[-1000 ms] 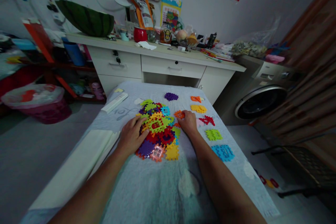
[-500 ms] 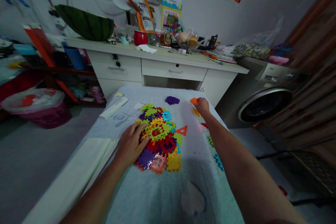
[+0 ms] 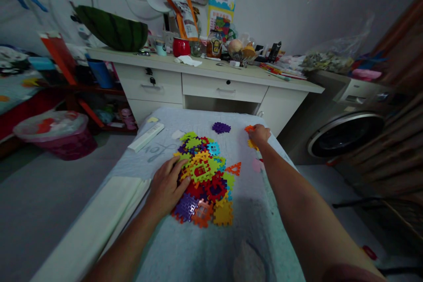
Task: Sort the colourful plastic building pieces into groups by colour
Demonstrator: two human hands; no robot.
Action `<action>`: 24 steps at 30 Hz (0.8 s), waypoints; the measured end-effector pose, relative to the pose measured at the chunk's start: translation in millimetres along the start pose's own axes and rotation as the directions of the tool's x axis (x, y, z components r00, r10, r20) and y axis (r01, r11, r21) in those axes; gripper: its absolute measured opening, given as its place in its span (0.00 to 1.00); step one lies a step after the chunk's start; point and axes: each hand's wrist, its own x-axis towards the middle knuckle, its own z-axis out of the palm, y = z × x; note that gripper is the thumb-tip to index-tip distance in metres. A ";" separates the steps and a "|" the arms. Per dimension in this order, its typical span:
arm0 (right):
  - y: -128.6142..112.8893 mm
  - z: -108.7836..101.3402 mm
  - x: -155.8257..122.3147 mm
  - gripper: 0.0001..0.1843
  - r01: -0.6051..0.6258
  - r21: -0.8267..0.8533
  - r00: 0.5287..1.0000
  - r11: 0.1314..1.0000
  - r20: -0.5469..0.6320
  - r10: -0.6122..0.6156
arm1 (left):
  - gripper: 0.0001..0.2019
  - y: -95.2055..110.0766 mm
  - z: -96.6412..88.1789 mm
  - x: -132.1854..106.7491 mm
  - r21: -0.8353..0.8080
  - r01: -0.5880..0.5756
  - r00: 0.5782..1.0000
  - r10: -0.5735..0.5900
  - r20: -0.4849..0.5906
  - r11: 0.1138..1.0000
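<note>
The left hand (image 3: 167,185), fingers apart, seemingly steadies the toy pile (image 3: 202,170) while the right hand (image 3: 261,133) touches an orange piece (image 3: 249,128), grip unclear.

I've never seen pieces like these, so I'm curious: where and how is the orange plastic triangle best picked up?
Probably pinch its broad right edge, coming from the right. The orange plastic triangle appears to lie flat, its narrow tip pointing left toward the multicoloured plastic heap, its broad edge facing away.

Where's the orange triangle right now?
In the head view, the orange triangle lies just right of the pile, left of the right forearm.
</note>
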 end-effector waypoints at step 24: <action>-7.9 -67.6 -167.0 0.18 0.685 0.160 0.578 0.711 0.475 -0.664 | 0.22 1.4 -0.1 0.4 0.014 -0.032 0.999 0.032 -0.012 0.999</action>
